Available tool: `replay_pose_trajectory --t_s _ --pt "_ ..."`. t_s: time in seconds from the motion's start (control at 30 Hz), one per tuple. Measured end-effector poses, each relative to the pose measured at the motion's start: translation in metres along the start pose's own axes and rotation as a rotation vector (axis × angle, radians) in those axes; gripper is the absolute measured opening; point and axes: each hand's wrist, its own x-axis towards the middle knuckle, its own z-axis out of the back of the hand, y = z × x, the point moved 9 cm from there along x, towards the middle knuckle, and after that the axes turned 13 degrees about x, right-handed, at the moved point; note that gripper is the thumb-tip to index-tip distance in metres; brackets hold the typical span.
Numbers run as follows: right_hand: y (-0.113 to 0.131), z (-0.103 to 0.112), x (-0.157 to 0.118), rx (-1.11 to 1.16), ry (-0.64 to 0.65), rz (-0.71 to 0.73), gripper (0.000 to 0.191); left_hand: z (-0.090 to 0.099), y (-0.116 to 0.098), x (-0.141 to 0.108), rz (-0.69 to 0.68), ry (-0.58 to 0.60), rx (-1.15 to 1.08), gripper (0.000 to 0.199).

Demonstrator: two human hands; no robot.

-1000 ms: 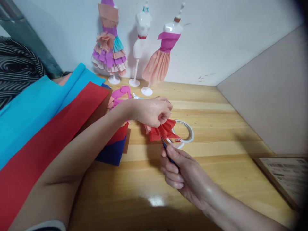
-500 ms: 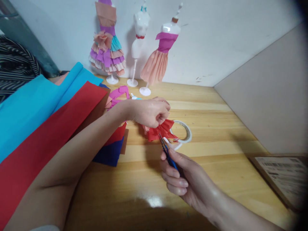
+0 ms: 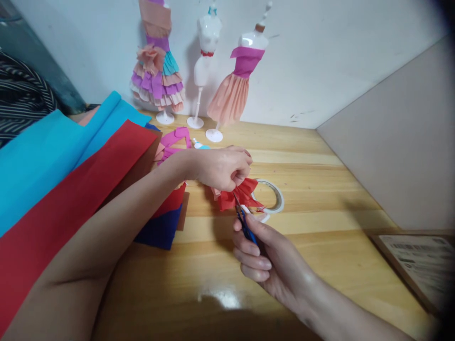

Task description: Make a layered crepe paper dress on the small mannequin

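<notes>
My left hand [image 3: 225,166] is closed on the upper part of a gathered red paper piece [image 3: 243,193], whose pleats fan out below the fingers. In my right hand [image 3: 263,251] are blue-handled scissors [image 3: 246,225], with their blade tips against the red paper. Behind the red piece lies a roll of white tape [image 3: 279,196]. A white strip [image 3: 263,217] rests beside the scissors. Some peach paper shows at the left edge of the red piece; the rest is hidden by my left hand.
Three small mannequins [image 3: 156,71] stand along the wall. Blue, red and brown paper sheets [image 3: 117,151] lie at the left under my left arm, with magenta scraps [image 3: 177,137] near them. A labelled cardboard box [image 3: 415,265] is at the right edge.
My right hand and the scissors have shifted slightly left. My left hand stays closed on the red paper, almost in the same place.
</notes>
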Motion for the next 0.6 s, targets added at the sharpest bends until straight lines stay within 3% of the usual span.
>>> replay_pose_trajectory --t_s 0.43,0.6 --pt "0.0056 -0.0047 0.0025 0.012 -0.041 -0.025 0.029 -0.0015 0.0017 0.0013 0.011 0.025 0.010 0.018" --pt "0.0083 -0.0045 0.0042 -0.006 -0.048 0.033 0.035 -0.0009 0.0020 0.0004 -0.002 -0.001 0.002 0.017"
